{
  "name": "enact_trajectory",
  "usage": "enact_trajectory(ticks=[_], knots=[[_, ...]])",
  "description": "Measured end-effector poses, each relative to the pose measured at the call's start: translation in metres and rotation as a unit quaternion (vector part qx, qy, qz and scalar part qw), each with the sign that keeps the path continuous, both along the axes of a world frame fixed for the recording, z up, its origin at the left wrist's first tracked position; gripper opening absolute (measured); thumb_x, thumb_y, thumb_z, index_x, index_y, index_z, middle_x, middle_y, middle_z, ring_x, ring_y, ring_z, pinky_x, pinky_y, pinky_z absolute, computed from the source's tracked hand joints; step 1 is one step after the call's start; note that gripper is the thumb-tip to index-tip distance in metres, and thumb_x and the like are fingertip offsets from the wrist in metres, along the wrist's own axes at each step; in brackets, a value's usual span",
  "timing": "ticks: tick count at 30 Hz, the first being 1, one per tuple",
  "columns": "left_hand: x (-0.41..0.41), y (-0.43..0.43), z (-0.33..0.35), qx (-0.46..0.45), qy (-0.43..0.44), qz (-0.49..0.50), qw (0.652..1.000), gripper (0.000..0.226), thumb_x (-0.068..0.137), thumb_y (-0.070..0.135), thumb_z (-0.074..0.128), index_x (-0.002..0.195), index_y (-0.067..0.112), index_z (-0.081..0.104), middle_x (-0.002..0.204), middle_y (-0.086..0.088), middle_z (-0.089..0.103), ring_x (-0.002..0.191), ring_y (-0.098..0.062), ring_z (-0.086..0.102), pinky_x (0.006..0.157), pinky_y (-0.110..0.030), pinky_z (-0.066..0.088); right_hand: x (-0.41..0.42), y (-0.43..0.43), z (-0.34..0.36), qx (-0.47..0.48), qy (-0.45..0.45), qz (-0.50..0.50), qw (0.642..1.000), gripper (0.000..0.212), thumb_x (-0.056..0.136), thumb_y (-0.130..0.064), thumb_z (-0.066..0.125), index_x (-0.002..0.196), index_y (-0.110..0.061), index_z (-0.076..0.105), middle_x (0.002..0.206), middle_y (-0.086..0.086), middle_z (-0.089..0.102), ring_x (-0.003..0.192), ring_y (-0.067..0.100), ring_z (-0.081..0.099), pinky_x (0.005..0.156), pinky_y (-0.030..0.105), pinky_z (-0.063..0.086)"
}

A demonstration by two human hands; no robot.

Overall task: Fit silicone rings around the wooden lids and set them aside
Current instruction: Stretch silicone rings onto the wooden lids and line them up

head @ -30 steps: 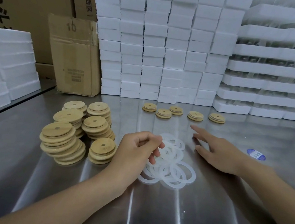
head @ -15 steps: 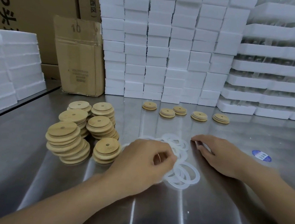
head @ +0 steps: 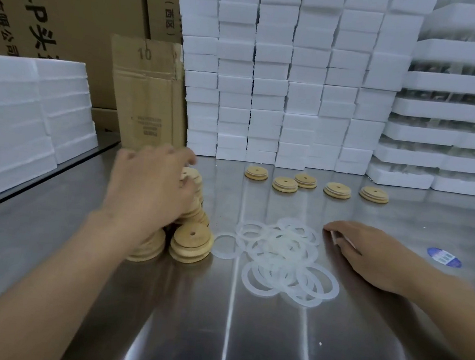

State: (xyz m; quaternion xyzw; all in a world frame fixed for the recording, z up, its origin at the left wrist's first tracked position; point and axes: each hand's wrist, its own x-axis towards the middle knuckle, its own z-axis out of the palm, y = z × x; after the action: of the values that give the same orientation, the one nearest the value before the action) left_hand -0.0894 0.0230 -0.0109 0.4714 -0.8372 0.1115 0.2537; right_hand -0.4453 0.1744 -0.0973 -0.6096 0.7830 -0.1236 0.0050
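Stacks of round wooden lids (head: 190, 241) stand at the left of the steel table (head: 241, 343). My left hand (head: 149, 187) is blurred and hovers over the rear stacks with fingers spread, hiding most of them; I see nothing in it. A pile of translucent silicone rings (head: 283, 259) lies in the middle, with one ring (head: 224, 246) lying apart beside the front lid stack. My right hand (head: 370, 254) lies flat on the table just right of the pile, its fingertips on something white. Several lids (head: 284, 184) sit in a row farther back.
White foam blocks (head: 269, 94) are stacked along the back, with foam trays (head: 457, 139) at the right and more foam (head: 24, 114) at the left. A cardboard box (head: 148, 95) leans at the back left. A blue sticker (head: 443, 257) lies at the right.
My left hand has left the ring pile and swung left and back over the lid stacks. My right hand has stayed flat beside the rings.
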Motion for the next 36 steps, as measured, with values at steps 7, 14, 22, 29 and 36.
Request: enact_trajectory(ticks=[7,14,22,29,36], knots=[[0.030,-0.037,0.004,0.156,0.007,0.099,0.983,0.049,0.093,0.051,0.066,0.139,0.039,0.054,0.137,-0.001,0.058,0.103,-0.023,0.052,0.077,-0.038,0.044,0.001,0.000,0.000,0.001,-0.001,-0.002,1.000,0.038,0.111,-0.033,0.035,0.145,-0.039,0.050,0.148,-0.012,0.056,0.131,0.014,0.054,0.108,0.030,0.040],[0.029,-0.034,0.004,0.085,0.032,0.085,0.992,0.044,0.086,0.048,0.072,0.129,0.040,0.063,0.124,0.006,0.070,0.099,-0.022,0.058,0.070,-0.035,0.040,0.002,0.000,0.000,0.007,-0.001,-0.005,1.000,0.038,0.111,-0.032,0.035,0.146,-0.039,0.049,0.148,-0.011,0.055,0.131,0.015,0.053,0.106,0.029,0.040],[-0.033,0.043,-0.015,0.008,0.077,-0.182,0.980,0.036,0.093,0.065,0.050,0.118,0.044,0.063,0.117,0.020,0.063,0.099,-0.012,0.063,0.080,-0.037,0.050,0.006,0.001,0.002,0.006,0.006,-0.005,1.000,0.038,0.111,-0.029,0.037,0.145,-0.037,0.050,0.148,-0.009,0.055,0.131,0.017,0.055,0.110,0.036,0.044],[-0.064,0.071,-0.069,0.095,-0.048,-0.299,0.948,0.043,0.099,0.068,0.050,0.137,0.046,0.053,0.139,0.021,0.051,0.117,-0.010,0.057,0.092,-0.037,0.051,0.009,0.003,0.003,-0.015,0.016,-0.003,1.000,0.035,0.109,-0.027,0.040,0.138,-0.040,0.054,0.139,-0.010,0.060,0.122,0.018,0.059,0.104,0.039,0.048],[-0.066,0.063,-0.071,0.175,0.120,-0.332,0.919,0.036,0.107,0.064,0.040,0.133,0.046,0.058,0.124,0.023,0.063,0.109,-0.002,0.062,0.090,-0.035,0.057,0.033,0.001,0.009,-0.128,-0.037,0.038,0.990,0.023,0.099,-0.038,0.061,0.121,-0.039,0.068,0.118,-0.019,0.066,0.100,0.004,0.062,0.089,0.030,0.051]])
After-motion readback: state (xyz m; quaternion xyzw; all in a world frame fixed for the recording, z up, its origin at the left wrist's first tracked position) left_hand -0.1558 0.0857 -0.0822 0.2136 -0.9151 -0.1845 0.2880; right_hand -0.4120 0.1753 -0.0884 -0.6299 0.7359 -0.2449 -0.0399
